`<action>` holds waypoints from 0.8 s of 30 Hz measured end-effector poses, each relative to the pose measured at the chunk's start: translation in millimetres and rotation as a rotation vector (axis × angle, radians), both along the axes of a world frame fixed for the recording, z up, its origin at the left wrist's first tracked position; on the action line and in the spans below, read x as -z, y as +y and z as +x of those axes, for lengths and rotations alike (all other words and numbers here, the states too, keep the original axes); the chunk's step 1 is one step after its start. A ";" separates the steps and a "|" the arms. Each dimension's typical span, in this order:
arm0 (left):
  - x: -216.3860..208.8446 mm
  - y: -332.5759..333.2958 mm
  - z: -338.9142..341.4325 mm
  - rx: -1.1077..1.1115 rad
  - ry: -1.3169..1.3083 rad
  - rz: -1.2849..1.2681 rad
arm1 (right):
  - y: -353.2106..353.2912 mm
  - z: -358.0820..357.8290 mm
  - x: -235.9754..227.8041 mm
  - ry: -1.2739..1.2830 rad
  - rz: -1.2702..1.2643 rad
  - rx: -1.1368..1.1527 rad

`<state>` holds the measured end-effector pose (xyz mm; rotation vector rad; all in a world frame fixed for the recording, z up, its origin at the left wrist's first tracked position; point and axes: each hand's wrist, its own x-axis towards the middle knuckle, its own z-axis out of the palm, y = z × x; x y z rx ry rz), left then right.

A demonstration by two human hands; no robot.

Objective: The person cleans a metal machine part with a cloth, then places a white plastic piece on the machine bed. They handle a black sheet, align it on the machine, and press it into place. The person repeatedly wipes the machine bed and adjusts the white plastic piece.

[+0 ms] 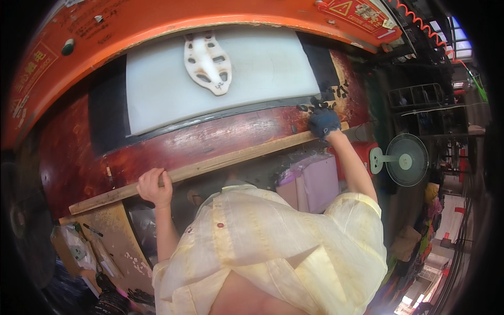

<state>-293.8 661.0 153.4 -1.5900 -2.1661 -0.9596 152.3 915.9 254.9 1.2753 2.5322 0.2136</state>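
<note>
The left hand [154,186] has a closed grip around the near-left part of a long wooden bar [210,165] that runs along the front edge of the red table [173,144] of an orange press [157,21]. Further right and farther off, the right hand [324,124], in a dark glove, rests on the bar's far-right end; whether its grip wraps the bar or only presses on it I cannot tell, since the glove hides the fingers. On the table a white board [252,73] lies flat, and a pale cutting die [208,63] with several openings sits on its far-middle part. Small black cut pieces [325,97] lie scattered at the board's right edge, just beyond the gloved hand, so some cutting looks done, while the board under the die shows no fresh material that I can make out. As a judgement, the work stands between cuts, with both hands on the bar. The press head above is cut off by the frame, the bar's left end is dim, and the person's pale yellow shirt [278,247] hides everything below the table's front. A fan [407,160] stands to the right.
</note>
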 end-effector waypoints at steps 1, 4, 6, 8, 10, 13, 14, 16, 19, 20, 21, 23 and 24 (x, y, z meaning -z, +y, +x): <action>0.4 2.0 1.7 -0.023 -0.007 0.005 | 2.6 0.5 -1.7 0.161 0.009 -0.012; -0.9 7.7 3.6 -0.116 -0.029 -0.023 | -0.5 -44.3 13.0 0.320 -0.032 -0.024; -3.1 16.4 3.1 -0.152 -0.088 -0.064 | -7.2 -96.6 36.8 0.391 -0.051 -0.179; -8.3 25.2 2.5 -0.096 -0.287 -0.142 | -12.9 -134.0 56.2 0.558 -0.062 -0.404; -13.0 39.1 6.0 0.041 -0.467 -0.108 | -10.2 -141.6 65.6 0.736 0.087 -0.450; -16.5 61.8 31.4 0.206 -0.349 -0.277 | 3.5 -96.5 63.6 0.554 0.128 -0.251; -17.5 69.5 42.8 0.263 -0.268 -0.305 | 9.2 -71.9 62.4 0.460 0.116 -0.182; -17.0 84.6 73.5 0.343 -0.316 -0.380 | 24.4 -7.0 56.2 0.494 0.265 -0.100; -16.2 110.9 122.8 0.474 -0.310 -0.422 | 43.1 78.3 50.5 0.210 0.236 0.213; -17.0 120.1 138.9 0.498 -0.303 -0.439 | 47.8 93.7 51.2 0.193 0.261 0.305; -18.7 128.6 153.7 0.511 -0.300 -0.499 | 52.2 105.3 48.8 0.253 0.308 0.267; -22.6 144.2 183.6 0.675 -0.446 -0.425 | 54.7 106.8 41.7 0.319 0.322 0.302; -24.9 149.8 197.0 0.740 -0.520 -0.432 | 51.0 96.3 39.3 0.506 0.376 0.165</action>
